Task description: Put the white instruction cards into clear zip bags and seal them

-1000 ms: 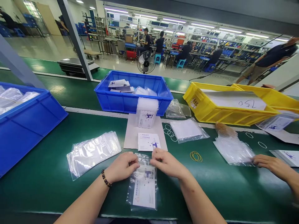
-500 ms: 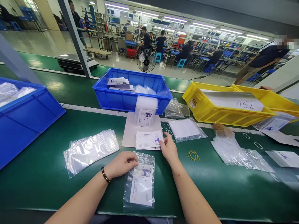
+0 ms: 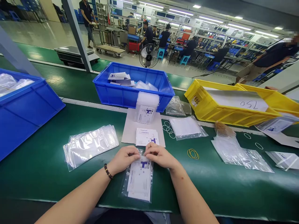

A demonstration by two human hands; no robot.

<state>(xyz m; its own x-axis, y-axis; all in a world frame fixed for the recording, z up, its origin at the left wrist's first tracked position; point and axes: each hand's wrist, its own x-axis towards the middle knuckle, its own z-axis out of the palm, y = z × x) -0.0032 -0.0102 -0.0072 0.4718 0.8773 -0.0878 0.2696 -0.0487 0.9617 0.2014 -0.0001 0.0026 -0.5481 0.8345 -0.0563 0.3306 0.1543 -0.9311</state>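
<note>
A clear zip bag [image 3: 124,186] lies flat on the green table in front of me, with white printed booklets [image 3: 139,179] in it, one overlapping another. My left hand [image 3: 126,158] pinches the bag near its mouth, on the left side. Close beside it, my right hand [image 3: 158,155] has its fingers closed at the top edge of the upper booklet, by the bag's opening; the fingertips partly cover it. Just beyond both hands, a small stack of printed booklets [image 3: 146,136] rests on a grey cardboard sheet [image 3: 128,130]. A pile of flat clear bags [image 3: 92,144] lies left of my hands.
Behind the sheet stands a blue bin [image 3: 133,96] holding booklets and bags; another blue bin [image 3: 30,105] is at left. Yellow bins [image 3: 224,115] stand at right. Yellow rubber bands [image 3: 193,154], white rings [image 3: 168,129] and bagged items [image 3: 188,127] lie on the table. People work in the background.
My right hand has moved from the booklet stack toward me to the bag's mouth, bringing a booklet that now lies in the bag. My left hand stays at the bag. The view has shifted slightly.
</note>
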